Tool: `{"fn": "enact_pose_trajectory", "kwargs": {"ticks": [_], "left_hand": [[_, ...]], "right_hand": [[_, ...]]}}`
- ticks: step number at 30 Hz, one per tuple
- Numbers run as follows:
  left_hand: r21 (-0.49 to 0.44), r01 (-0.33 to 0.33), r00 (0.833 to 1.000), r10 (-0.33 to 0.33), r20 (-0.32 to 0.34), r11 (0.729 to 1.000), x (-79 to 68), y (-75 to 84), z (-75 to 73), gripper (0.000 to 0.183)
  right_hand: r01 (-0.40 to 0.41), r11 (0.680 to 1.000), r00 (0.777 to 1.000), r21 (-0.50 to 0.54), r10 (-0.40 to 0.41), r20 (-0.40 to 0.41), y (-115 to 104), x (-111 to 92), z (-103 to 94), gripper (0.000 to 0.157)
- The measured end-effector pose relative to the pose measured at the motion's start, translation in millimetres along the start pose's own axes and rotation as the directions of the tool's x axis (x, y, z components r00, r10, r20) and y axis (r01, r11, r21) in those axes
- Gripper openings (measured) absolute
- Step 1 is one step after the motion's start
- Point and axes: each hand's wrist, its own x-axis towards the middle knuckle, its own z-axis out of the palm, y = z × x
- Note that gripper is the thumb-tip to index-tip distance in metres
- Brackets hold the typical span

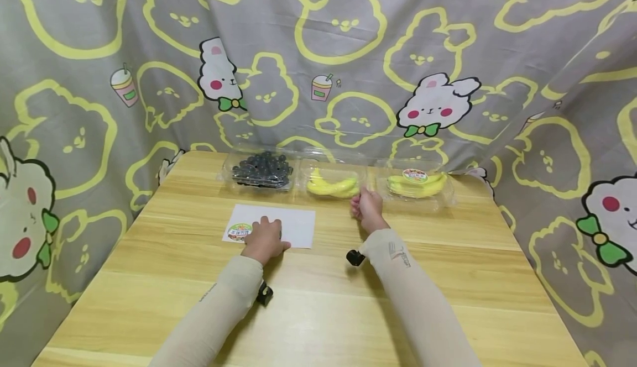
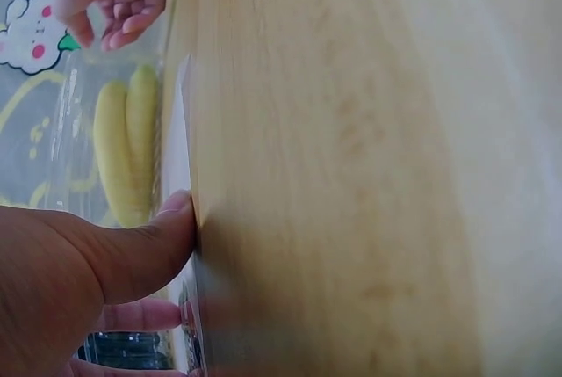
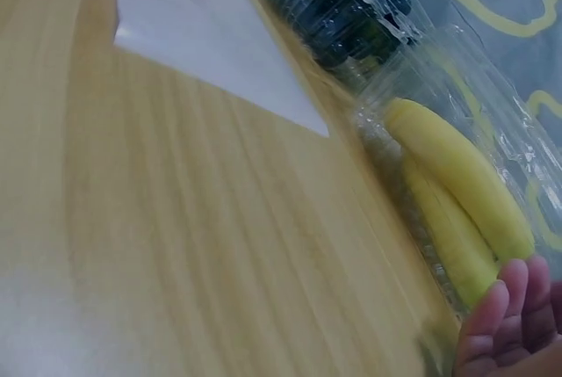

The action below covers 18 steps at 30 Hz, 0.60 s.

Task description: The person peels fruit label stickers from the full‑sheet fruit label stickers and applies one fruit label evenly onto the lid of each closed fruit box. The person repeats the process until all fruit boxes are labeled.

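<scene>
My left hand (image 1: 267, 240) rests on a white sheet of paper (image 1: 298, 226), thumb and fingers spread. A round sticker (image 1: 239, 231) with a green and orange print lies on the sheet's left end, beside these fingers. In the left wrist view the thumb (image 2: 167, 232) touches the sheet's edge. My right hand (image 1: 369, 206) is at the right front corner of the middle clear box, its fingers loosely bent and nothing in them. Yellow bananas (image 1: 333, 185) lie inside that box; the right wrist view shows the fingertips (image 3: 492, 307) close to the bananas' ends.
A clear box of dark grapes (image 1: 264, 171) stands left in the back row. At the right end, another clear box holds bananas (image 1: 423, 188) and bears a round sticker (image 1: 415, 176) on its lid. A patterned curtain (image 1: 308, 41) hangs behind the wooden table (image 1: 308, 312).
</scene>
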Motion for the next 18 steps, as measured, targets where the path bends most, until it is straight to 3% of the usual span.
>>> {"fn": "enact_pose_trajectory", "kwargs": {"ticks": [8,18], "left_hand": [[0.022,-0.018,1.0,0.018,-0.002,1.0,0.0,-1.6,-2.8,0.055],[0.012,-0.023,1.0,0.023,-0.011,1.0,-1.4,-5.8,-4.6,0.058]], "right_hand": [[-0.003,0.998,0.998,-0.058,0.007,0.066,-1.9,-10.3,-7.0,0.02],[-0.006,0.982,0.994,-0.189,0.027,0.109,-1.3,-20.1,-20.1,0.026]]}}
